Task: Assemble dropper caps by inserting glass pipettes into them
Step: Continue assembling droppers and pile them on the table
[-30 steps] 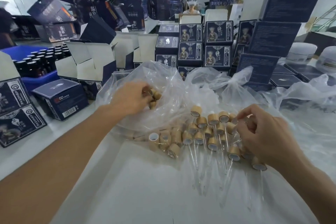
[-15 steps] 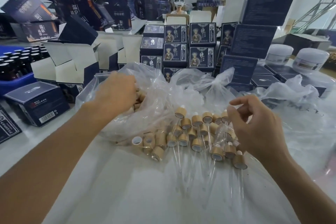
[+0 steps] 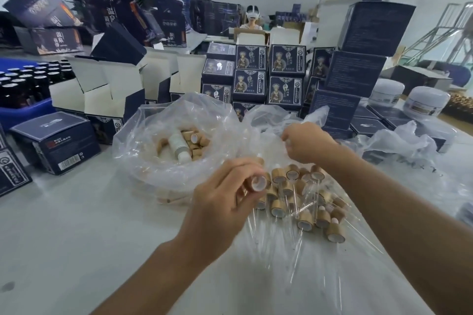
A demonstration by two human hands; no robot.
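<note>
At the far left of your desk (image 3: 64,225) sits a blue crate (image 3: 23,112) packed with dark bottles (image 3: 25,84), too many and too crowded to count, and just right of it one closed navy box (image 3: 55,142) lies on its side in front of a row of open cartons (image 3: 107,89) with white flaps. Next comes the first clear plastic bag (image 3: 163,140), mouth open, holding a heap of loose wooden dropper caps (image 3: 195,142) that I cannot count, plus one white bottle (image 3: 179,144) lying among them. Your left hand (image 3: 222,202) hovers in front of that bag, its fingers (image 3: 245,174) curled round a single wooden cap (image 3: 258,183) whose white-lined opening faces you. Just to the right, on a second sheet of clear plastic (image 3: 320,263), lies a cluster of roughly a dozen and a half assembled droppers (image 3: 307,202), caps bunched together and glass pipettes (image 3: 294,235) trailing toward you. Your right hand (image 3: 307,143) is above the far edge of that cluster, fingers bent inward; whether they pinch anything I cannot tell. Behind it stand stacked printed navy boxes (image 3: 268,77), and at the far right two white jars (image 3: 407,97) rest on flat navy boxes.
</note>
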